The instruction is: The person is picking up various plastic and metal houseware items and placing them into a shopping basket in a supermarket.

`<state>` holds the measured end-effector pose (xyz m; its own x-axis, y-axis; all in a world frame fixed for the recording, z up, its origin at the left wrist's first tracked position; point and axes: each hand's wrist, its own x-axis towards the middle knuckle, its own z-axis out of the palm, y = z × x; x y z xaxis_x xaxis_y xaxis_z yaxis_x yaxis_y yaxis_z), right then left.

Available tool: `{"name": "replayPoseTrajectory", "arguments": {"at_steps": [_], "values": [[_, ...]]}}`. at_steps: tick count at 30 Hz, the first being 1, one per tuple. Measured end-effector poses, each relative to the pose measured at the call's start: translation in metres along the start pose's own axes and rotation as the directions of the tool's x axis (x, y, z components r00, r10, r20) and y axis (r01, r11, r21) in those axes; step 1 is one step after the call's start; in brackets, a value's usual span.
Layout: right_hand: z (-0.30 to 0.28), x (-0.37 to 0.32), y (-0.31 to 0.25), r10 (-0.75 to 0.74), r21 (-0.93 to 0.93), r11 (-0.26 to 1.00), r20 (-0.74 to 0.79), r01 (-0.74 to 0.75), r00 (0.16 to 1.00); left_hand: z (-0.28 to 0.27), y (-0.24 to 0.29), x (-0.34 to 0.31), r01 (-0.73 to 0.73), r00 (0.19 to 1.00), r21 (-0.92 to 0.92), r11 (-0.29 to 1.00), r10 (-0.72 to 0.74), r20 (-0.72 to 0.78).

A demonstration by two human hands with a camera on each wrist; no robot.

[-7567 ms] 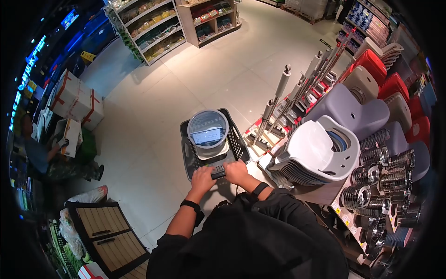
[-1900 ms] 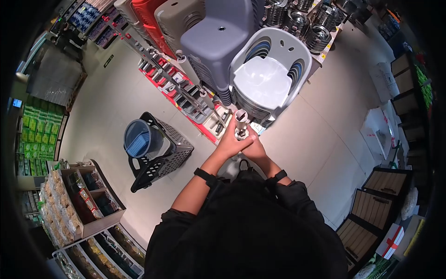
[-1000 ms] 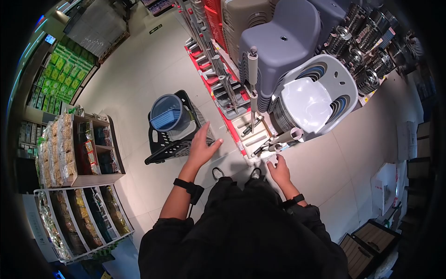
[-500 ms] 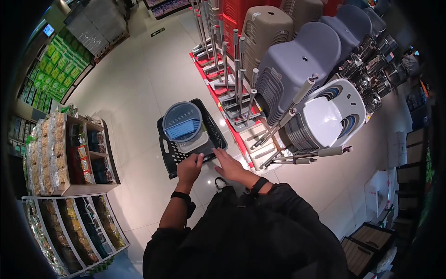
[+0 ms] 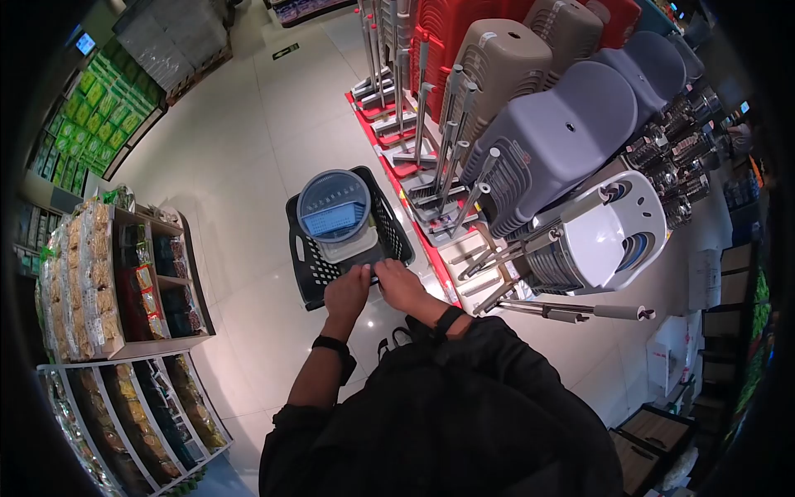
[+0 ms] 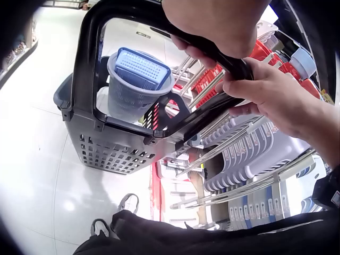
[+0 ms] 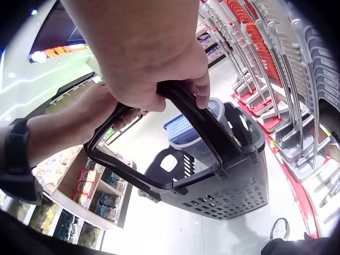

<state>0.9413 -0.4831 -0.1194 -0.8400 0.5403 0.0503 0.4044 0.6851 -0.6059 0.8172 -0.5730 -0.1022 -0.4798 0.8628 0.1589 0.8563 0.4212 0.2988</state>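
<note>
Both my hands hold the black handle (image 7: 186, 101) of a black shopping basket (image 5: 305, 269) that hangs in front of my legs. My left hand (image 5: 346, 294) curls around the bar on one side. My right hand (image 5: 400, 283) grips it close by, fingers wrapped over the top, as the right wrist view shows. Inside the basket stands a translucent bluish bucket (image 6: 127, 101) with a light blue perforated basket (image 6: 141, 69) in its mouth. A pale container (image 5: 352, 247) sits beside the bucket, partly hidden under it.
Brooms and squeegees (image 5: 451, 190) stand in a red-edged rack to the right. Some grey-handled poles (image 5: 571, 315) lean outward near my right side. Behind them are stacked purple stools (image 5: 563, 132) and white chairs (image 5: 596, 240). Shelves of packaged goods (image 5: 91, 282) stand left.
Both hands earlier held a grey pole handle at the rack, then let go and opened. They have since moved left and taken the basket's handle. The view has turned with them.
</note>
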Motion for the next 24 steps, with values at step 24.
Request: {"name": "replayPoseTrajectory", "arguments": {"at_steps": [24], "values": [[-0.008,0.145,0.045,0.151,0.091,0.985,-0.065,-0.145,0.986,-0.005,-0.042,0.163,0.244,0.892,-0.025,0.969,-0.214,0.399]]}}
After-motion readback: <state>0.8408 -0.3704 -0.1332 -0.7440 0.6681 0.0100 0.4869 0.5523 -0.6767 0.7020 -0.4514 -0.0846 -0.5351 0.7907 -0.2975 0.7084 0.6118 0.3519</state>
